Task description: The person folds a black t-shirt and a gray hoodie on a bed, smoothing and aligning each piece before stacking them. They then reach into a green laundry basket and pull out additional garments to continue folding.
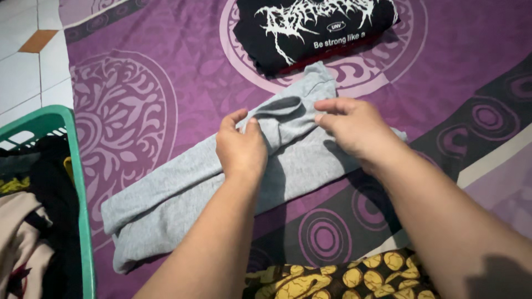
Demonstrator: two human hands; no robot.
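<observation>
I see both hands at frame centre on the grey garment [183,194], which lies across the purple cloth [166,66]. The left hand [241,149] pinches a fold shut; the right hand [354,127] holds fabric too. A black shirt [310,27] sits at top, a green basket [77,166] lower left.

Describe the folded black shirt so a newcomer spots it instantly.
On the purple patterned sheet, look at the far edge, beyond both hands and the grey garment. The black shirt lies folded there, the only dark piece with a white print.

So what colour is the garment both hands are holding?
Plain light grey garment, gripped by left hand and right hand; head view.
</observation>
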